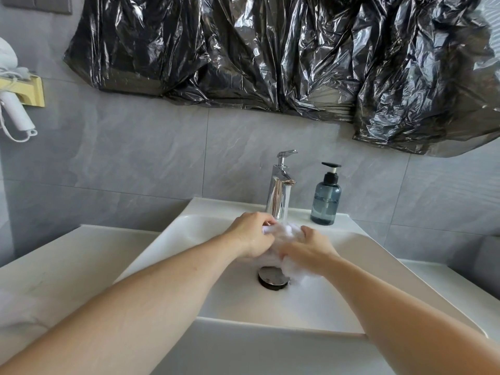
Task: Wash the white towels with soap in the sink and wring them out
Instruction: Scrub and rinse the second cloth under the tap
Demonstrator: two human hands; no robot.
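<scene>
White towel [286, 234] – wet, bunched, under faucet [280, 185] stream, fingers of both hands curled round it

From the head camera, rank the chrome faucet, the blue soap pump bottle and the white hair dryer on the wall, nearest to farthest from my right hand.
1. Chrome faucet, just behind the right hand.
2. Blue soap pump bottle, back right on the rim.
3. White hair dryer, far left wall.

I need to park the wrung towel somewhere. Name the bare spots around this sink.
Free: the white counter left of the sink, and the narrow strip at its right rim. Crowded: the back ledge, holding the faucet and soap bottle, and mid-basin, where both hands grip the towel above the drain.
</scene>
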